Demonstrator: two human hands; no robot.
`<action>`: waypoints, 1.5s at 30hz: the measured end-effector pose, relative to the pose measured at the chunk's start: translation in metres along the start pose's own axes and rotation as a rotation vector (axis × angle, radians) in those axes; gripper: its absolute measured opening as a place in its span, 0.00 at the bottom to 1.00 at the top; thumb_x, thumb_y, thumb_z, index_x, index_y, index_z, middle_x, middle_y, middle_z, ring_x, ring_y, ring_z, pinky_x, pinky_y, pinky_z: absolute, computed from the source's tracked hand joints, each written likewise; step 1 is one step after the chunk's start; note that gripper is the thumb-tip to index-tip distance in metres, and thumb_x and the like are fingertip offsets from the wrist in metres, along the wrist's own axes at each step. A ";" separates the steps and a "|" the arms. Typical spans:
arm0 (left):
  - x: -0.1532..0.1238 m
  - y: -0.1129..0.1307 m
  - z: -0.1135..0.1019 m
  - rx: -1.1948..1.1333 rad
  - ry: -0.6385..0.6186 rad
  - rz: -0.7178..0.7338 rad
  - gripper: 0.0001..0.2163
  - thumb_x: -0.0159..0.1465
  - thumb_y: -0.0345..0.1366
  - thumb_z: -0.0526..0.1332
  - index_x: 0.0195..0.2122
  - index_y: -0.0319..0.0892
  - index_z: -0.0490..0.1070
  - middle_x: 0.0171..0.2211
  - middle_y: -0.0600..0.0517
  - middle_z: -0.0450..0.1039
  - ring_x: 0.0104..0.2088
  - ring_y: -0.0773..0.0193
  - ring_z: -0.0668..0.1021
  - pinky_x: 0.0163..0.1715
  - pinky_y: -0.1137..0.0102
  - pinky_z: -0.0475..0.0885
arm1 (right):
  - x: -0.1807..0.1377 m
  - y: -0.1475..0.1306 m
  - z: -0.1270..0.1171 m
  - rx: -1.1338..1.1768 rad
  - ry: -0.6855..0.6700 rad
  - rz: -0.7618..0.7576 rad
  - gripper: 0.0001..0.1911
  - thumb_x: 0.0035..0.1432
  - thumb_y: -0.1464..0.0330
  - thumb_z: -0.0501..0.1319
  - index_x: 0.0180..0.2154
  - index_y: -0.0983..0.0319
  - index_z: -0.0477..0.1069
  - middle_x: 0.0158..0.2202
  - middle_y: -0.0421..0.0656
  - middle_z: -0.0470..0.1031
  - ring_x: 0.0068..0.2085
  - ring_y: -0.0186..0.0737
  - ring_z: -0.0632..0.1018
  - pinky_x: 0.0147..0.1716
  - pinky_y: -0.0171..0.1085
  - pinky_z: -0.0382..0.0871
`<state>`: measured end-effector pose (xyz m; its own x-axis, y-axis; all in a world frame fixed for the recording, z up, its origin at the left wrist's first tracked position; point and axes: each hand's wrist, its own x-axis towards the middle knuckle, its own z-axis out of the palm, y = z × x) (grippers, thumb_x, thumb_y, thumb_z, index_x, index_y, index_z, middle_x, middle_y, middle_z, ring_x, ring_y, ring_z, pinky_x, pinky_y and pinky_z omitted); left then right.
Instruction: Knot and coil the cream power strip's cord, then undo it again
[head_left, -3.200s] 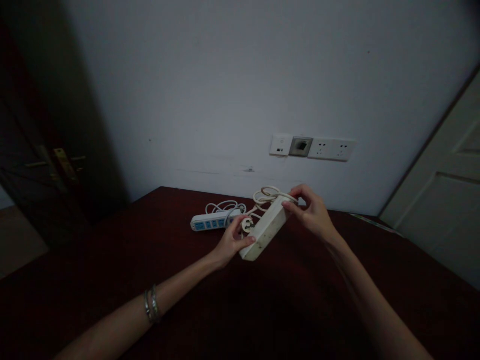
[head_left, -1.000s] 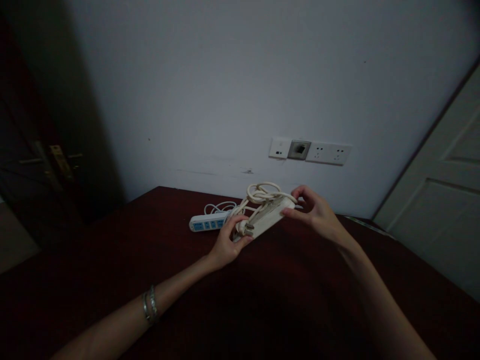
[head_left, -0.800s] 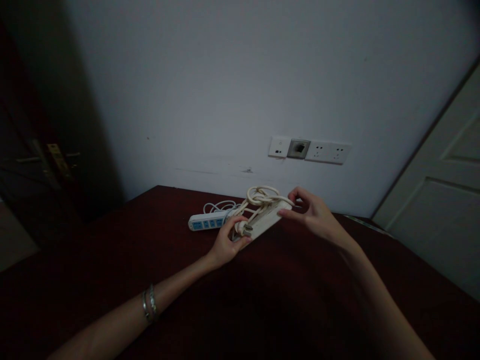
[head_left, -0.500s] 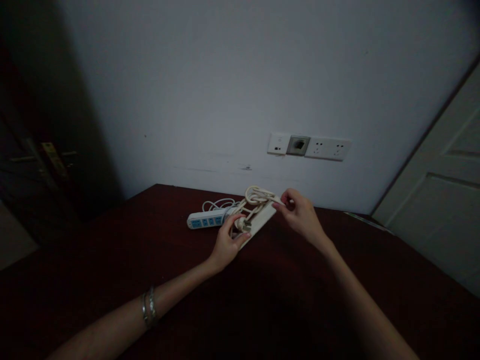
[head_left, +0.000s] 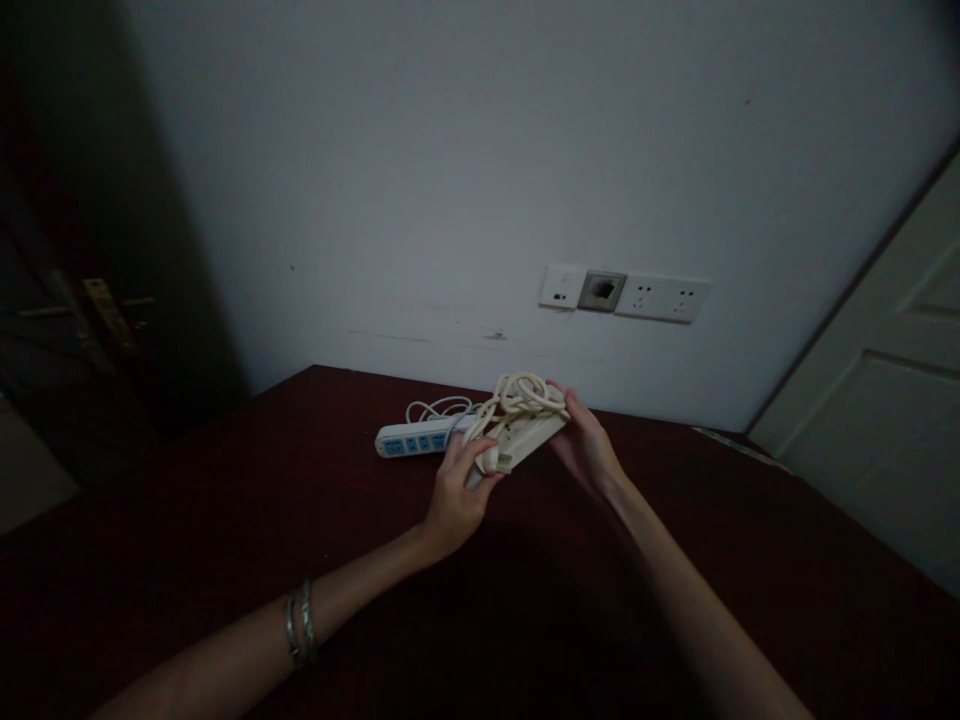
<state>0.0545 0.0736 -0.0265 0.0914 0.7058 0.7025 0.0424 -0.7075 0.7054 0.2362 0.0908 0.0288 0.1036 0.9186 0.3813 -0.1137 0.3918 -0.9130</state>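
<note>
Between my hands is a white power strip, tilted, with its cream cord looped in a bundle along the top. My left hand is closed around its near left end, by the plug. At the far right end, my right hand wraps the strip and cord from the side, some of its fingers hidden behind. A second power strip, white with blue sockets, lies on the dark red table just left of my left hand, its thin pale cord coiled behind it.
The dark red table meets a pale wall. Wall sockets and a grey outlet plate sit above the table. A white panelled door stands at right, a dark door with a handle at left.
My right hand has gone from pinching at the cord near the strip's far end to wrapping around that end. The strip and cord bundle have shifted slightly right and turned a little.
</note>
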 end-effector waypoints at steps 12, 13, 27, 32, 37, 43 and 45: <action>-0.003 0.003 0.001 0.091 0.046 0.090 0.14 0.54 0.32 0.64 0.42 0.46 0.69 0.42 0.48 0.68 0.46 0.56 0.70 0.50 0.62 0.62 | -0.016 0.001 0.040 0.357 -0.095 0.074 0.31 0.56 0.46 0.42 0.52 0.56 0.64 0.50 0.45 0.71 0.48 0.46 0.73 0.47 0.46 0.65; -0.004 0.003 0.002 0.109 0.060 0.085 0.14 0.55 0.32 0.63 0.43 0.45 0.68 0.43 0.48 0.68 0.46 0.56 0.70 0.50 0.62 0.62 | -0.016 0.003 0.043 0.423 -0.095 0.079 0.28 0.57 0.48 0.45 0.51 0.55 0.64 0.50 0.43 0.71 0.48 0.45 0.72 0.49 0.46 0.64; 0.008 -0.018 -0.005 0.284 0.005 0.196 0.14 0.57 0.31 0.62 0.44 0.44 0.65 0.42 0.48 0.68 0.44 0.60 0.71 0.46 0.63 0.67 | -0.009 0.007 0.010 0.526 0.000 0.403 0.13 0.61 0.59 0.50 0.42 0.56 0.68 0.41 0.41 0.75 0.42 0.42 0.75 0.46 0.48 0.67; 0.018 -0.036 -0.020 0.533 -0.090 0.421 0.13 0.58 0.29 0.60 0.45 0.43 0.67 0.43 0.45 0.64 0.46 0.56 0.68 0.45 0.59 0.67 | -0.007 0.006 -0.003 0.315 -0.072 0.458 0.12 0.58 0.61 0.54 0.41 0.59 0.67 0.38 0.45 0.75 0.36 0.44 0.77 0.39 0.50 0.71; 0.028 -0.039 -0.034 0.742 -0.229 0.718 0.14 0.58 0.26 0.57 0.45 0.45 0.69 0.42 0.44 0.63 0.50 0.52 0.66 0.44 0.54 0.66 | -0.006 0.003 -0.015 0.068 -0.081 0.502 0.18 0.56 0.57 0.56 0.42 0.62 0.69 0.38 0.48 0.76 0.32 0.42 0.78 0.32 0.44 0.75; 0.032 -0.032 -0.034 0.815 -0.318 0.873 0.11 0.60 0.29 0.57 0.42 0.49 0.70 0.40 0.47 0.64 0.53 0.52 0.65 0.47 0.50 0.64 | 0.000 0.011 -0.049 -0.264 -0.066 0.553 0.15 0.49 0.60 0.63 0.31 0.67 0.74 0.27 0.48 0.76 0.23 0.32 0.73 0.19 0.29 0.68; 0.030 -0.033 -0.033 0.808 -0.345 0.864 0.12 0.61 0.28 0.56 0.44 0.49 0.69 0.41 0.47 0.64 0.53 0.52 0.65 0.47 0.50 0.65 | 0.003 0.018 -0.056 -0.246 -0.038 0.572 0.14 0.47 0.61 0.64 0.28 0.68 0.74 0.23 0.46 0.74 0.20 0.30 0.71 0.16 0.27 0.64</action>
<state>0.0235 0.1196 -0.0258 0.6480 0.0365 0.7608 0.4297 -0.8422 -0.3256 0.2894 0.0975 0.0051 0.0581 0.9824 -0.1775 0.0906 -0.1823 -0.9791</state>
